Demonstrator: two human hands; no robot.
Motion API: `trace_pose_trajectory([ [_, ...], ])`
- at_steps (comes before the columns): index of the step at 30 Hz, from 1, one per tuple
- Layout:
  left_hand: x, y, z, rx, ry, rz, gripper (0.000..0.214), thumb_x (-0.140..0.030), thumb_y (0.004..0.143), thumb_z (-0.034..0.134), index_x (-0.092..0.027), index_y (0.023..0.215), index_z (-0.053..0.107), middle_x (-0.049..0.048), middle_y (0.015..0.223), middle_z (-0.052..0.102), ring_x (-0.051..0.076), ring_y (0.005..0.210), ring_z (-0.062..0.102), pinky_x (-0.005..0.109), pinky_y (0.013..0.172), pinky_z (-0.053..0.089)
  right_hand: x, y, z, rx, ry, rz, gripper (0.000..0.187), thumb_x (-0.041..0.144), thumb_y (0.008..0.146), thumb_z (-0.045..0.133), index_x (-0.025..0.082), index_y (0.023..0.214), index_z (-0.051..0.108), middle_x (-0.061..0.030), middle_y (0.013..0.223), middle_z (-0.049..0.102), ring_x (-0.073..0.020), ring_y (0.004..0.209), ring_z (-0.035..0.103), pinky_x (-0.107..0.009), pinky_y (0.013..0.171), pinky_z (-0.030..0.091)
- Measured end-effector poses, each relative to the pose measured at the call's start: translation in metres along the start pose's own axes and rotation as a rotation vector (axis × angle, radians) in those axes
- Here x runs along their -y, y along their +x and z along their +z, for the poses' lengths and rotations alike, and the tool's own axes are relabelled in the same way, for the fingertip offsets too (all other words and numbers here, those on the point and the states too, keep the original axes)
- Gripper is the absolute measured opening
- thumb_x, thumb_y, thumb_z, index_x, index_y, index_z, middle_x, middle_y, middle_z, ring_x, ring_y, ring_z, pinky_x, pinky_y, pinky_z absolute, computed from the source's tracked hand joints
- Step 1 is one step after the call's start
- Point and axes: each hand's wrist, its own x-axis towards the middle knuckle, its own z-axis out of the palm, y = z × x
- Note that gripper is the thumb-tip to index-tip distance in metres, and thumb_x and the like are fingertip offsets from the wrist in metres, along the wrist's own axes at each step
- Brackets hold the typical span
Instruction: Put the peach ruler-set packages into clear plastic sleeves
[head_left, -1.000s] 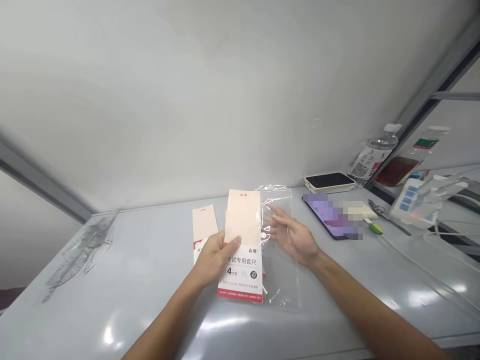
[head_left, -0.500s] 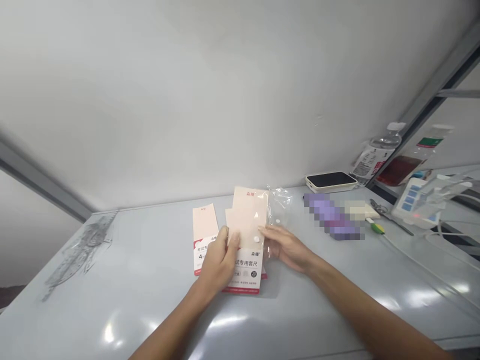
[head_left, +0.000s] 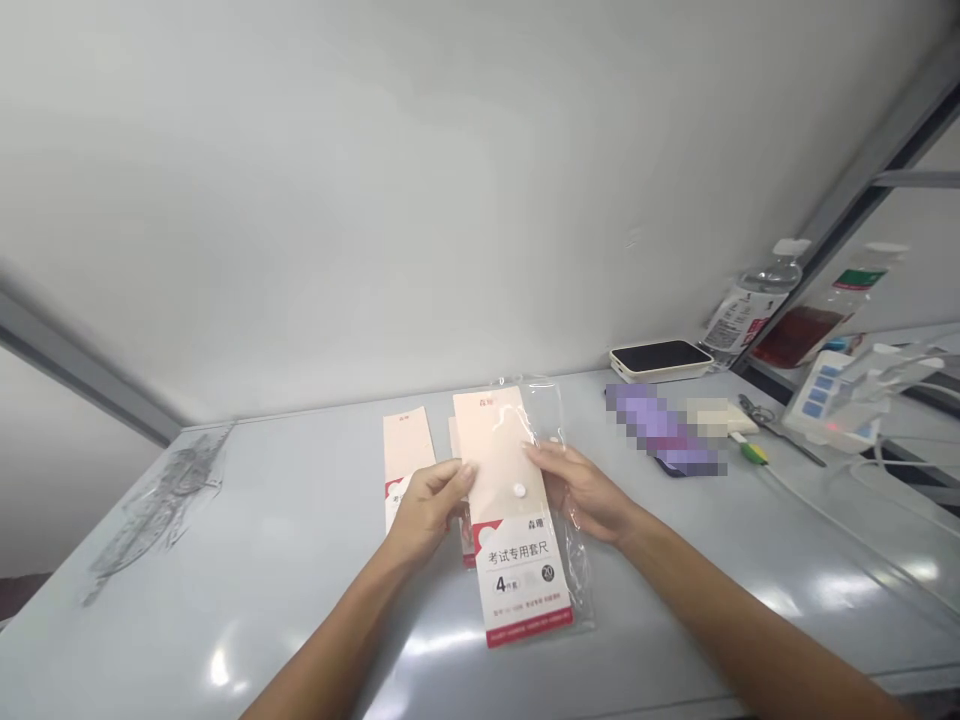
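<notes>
In the head view, both bare hands meet at the centre of the frame, just above a glossy grey table (head_left: 262, 560). The left hand (head_left: 427, 505) is curled nearly closed and pinches the left edge of a long pale pink card (head_left: 514, 520), thumb on top and fingers tucked beneath; the card carries black printed characters and a red band along its lower end. The right hand (head_left: 581, 490) is half closed on the opposite side, its thumb lying across the card's right edge and its fingers under a clear plastic sleeve (head_left: 576, 575) with a small white snap button (head_left: 519, 489). The card seems to sit inside this sleeve, though glare on the film makes that hard to confirm. Card and sleeve are held tilted, the top towards the wall and the red end pointing to the lower middle of the frame. Flat on the table behind the left hand lie more pink cards of the same print (head_left: 406, 440), one partly hidden by the held card. At the left of the frame lies a crumpled clear plastic wrapper (head_left: 165, 500). To the right, well apart from the hands, are a cream-cased phone (head_left: 660, 360), a dark flat tablet (head_left: 664, 430), steel scissors (head_left: 772, 425), a white power strip (head_left: 825, 395) and a clear plastic water bottle (head_left: 750, 300) against the pale wall.
</notes>
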Motion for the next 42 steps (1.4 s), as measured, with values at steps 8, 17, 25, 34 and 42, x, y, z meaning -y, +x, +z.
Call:
trace_pose_trajectory([
  [8, 0.006, 0.004, 0.000, -0.309, 0.066, 0.139, 0.043, -0.040, 0.066, 0.066, -0.021, 0.098, 0.044, -0.0073, 0.052, 0.052, 0.008, 0.043, 0.047, 0.018, 0.041, 0.036, -0.006, 0.002, 0.002, 0.024, -0.177, 0.007, 0.048, 0.035, 0.073, 0.063, 0.017, 0.116, 0.052, -0.0095, 0.096, 0.067, -0.0211, 0.081, 0.063, -0.037, 0.074, 0.049],
  [17, 0.009, 0.002, 0.000, -0.241, 0.399, 0.150, 0.036, -0.046, 0.078, 0.048, -0.019, 0.057, 0.037, -0.0056, 0.045, 0.041, 0.007, 0.039, 0.036, 0.019, 0.040, 0.026, -0.006, 0.005, -0.002, -0.125, -0.211, -0.140, 0.043, 0.038, 0.071, 0.064, 0.016, 0.108, 0.056, -0.0087, 0.091, 0.068, -0.0233, 0.079, 0.065, -0.037, 0.071, 0.050],
  [25, 0.014, -0.001, 0.001, -0.266, 0.810, 0.363, 0.029, -0.038, 0.082, 0.042, -0.020, 0.059, 0.040, -0.0032, 0.051, 0.043, 0.011, 0.046, 0.036, 0.023, 0.048, 0.024, -0.019, 0.008, 0.008, -0.074, -0.230, -0.195, 0.038, 0.036, 0.070, 0.065, 0.017, 0.103, 0.058, -0.0079, 0.094, 0.067, -0.0225, 0.082, 0.063, -0.036, 0.072, 0.049],
  [34, 0.019, -0.009, 0.011, -0.082, 0.807, 0.408, 0.026, -0.034, 0.083, 0.043, -0.021, 0.060, 0.046, -0.0013, 0.053, 0.043, 0.011, 0.045, 0.033, 0.025, 0.048, 0.022, -0.026, 0.005, 0.012, -0.125, -0.324, -0.142, 0.027, 0.040, 0.070, 0.062, 0.015, 0.081, 0.065, -0.0039, 0.073, 0.066, -0.0207, 0.069, 0.062, -0.030, 0.059, 0.047],
  [42, 0.010, -0.012, 0.011, -0.101, 0.417, 0.292, 0.023, -0.032, 0.079, 0.052, -0.019, 0.065, 0.040, -0.0045, 0.056, 0.043, 0.008, 0.048, 0.041, 0.021, 0.047, 0.031, -0.020, 0.002, 0.016, -0.148, -0.152, -0.163, 0.038, 0.048, 0.076, 0.053, 0.014, 0.091, 0.065, -0.0065, 0.076, 0.067, -0.0203, 0.066, 0.062, -0.033, 0.064, 0.048],
])
